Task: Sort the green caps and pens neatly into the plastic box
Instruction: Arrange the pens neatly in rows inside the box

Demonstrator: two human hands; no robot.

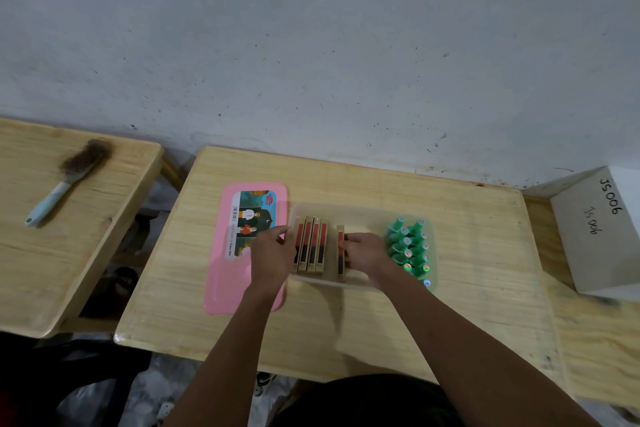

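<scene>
Tan pack (340,236) pinched by right hand (363,253) — left hand (272,253) holds row (313,243).

Left grip (273,250): back upward, fingers curled. Right grip (363,253): back upward, fingers curled under; hold possibly a pinch, unclear. Both forearms bare, extended forward, converging.

A plain workroom: scuffed bare wall (311,45), raw wooden tables (467,239), a hand-labelled box (595,229).
</scene>
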